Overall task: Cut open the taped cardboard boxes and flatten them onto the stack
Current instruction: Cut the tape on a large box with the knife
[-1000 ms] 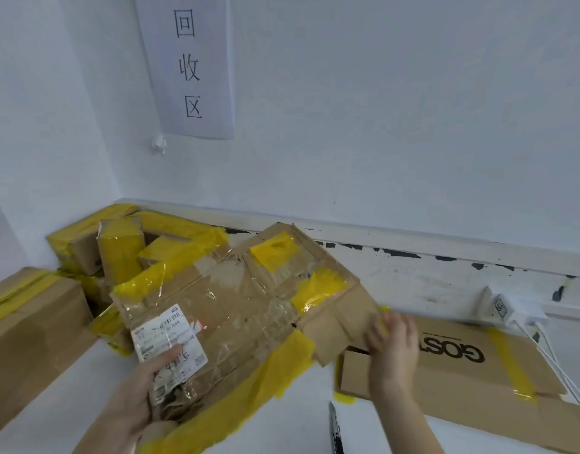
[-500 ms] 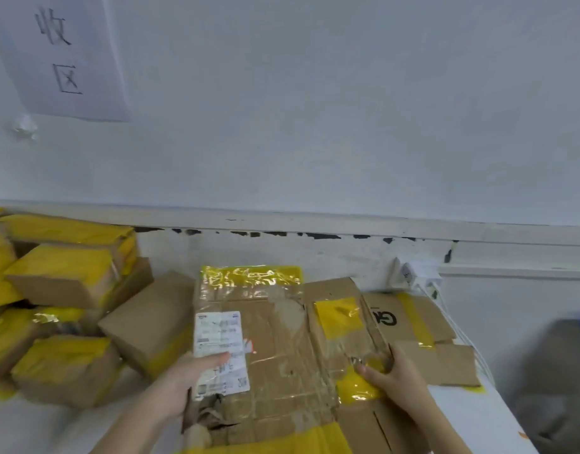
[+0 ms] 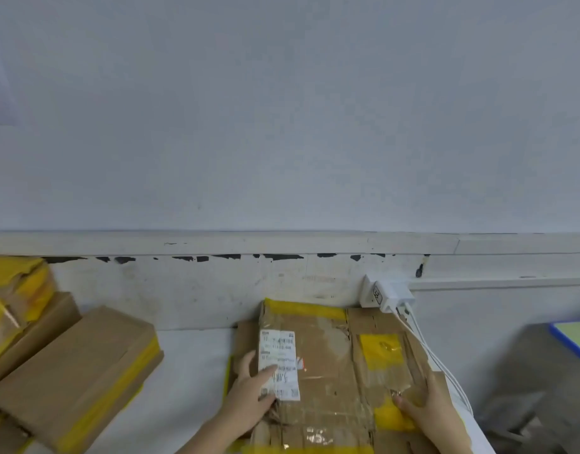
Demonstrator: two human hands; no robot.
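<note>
White counter [image 3: 190,371] against a scuffed wall. At lower left of the frame, at least four taped boxes [image 3: 75,371] await cutting. Lower centre: left hand [image 3: 252,393], fingers spread, presses one flattened box [image 3: 327,365] onto the stack, evidently to seat it; right hand [image 3: 427,404] lies flat on its right flap.

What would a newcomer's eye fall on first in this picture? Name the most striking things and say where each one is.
First, the flattened cardboard box with yellow tape and a white shipping label, lying low and centre against the wall. The left hand rests flat on its label side and the right hand on its right flap. At the left, still-taped boxes sit in a pile, and a white charger is plugged in behind the flattened box.
</note>
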